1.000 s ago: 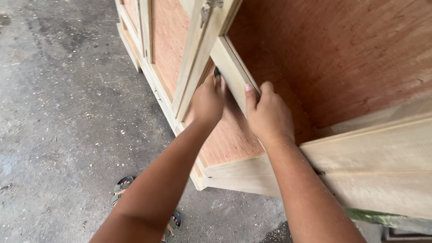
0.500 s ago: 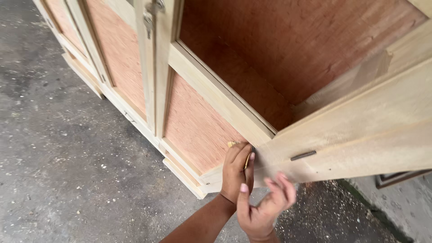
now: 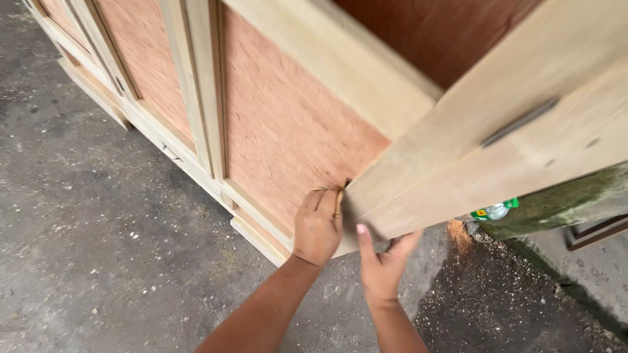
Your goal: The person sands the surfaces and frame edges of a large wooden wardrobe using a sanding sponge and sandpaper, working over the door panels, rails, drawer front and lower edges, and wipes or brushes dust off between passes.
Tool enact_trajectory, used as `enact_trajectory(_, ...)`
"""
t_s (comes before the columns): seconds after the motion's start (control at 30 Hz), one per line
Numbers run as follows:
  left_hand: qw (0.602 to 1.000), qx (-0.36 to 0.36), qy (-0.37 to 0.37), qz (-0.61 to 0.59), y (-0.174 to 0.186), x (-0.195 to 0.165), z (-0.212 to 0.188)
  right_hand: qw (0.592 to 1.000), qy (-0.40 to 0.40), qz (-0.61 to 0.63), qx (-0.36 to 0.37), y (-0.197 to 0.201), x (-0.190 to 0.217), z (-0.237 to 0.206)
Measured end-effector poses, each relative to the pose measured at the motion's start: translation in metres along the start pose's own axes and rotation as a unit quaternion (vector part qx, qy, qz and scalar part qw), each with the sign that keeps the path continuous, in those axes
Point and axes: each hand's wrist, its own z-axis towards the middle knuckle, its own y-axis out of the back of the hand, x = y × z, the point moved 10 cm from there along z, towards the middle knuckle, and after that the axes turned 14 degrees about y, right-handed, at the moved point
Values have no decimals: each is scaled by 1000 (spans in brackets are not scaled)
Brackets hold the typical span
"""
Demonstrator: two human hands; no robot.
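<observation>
A big unfinished wooden cabinet [image 3: 288,131] with reddish plywood panels stands on the concrete floor. Its open door [image 3: 497,137] of pale wood swings out at the right, with a dark hinge slot in its edge. My left hand [image 3: 316,227] is at the door's lower corner, fingers closed around a small thin brass-coloured piece [image 3: 337,198] held against the corner. My right hand [image 3: 383,260] grips the door's bottom edge from below, thumb up on its face.
Rough grey concrete floor [image 3: 98,235] spreads to the left and below. A plastic bottle with a green cap [image 3: 495,210] lies under the door by a mossy kerb [image 3: 556,206]. Gravel and sawdust lie at the lower right.
My hands dropped from the cabinet's upper rail to the open door's lower corner. The view moved closer and lower, and my left hand now holds a small thin piece at the corner.
</observation>
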Motion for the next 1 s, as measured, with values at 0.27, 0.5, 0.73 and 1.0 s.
enact_trajectory(0.27,998,45,0,42,-42,150,-75,989,84,-37,-112,-24,-102,-49)
enact_trajectory(0.5,1000,12,9,8,-48,216,-115,976,180,-54,-107,-34,-131,-71)
enact_trajectory(0.73,988,-87,-110,-68,-31,112,-35,969,230,-32,-81,-48,-106,-61)
enact_trajectory(1.0,997,28,32,60,-59,219,-95,964,248,-11,-94,-50,-93,-59)
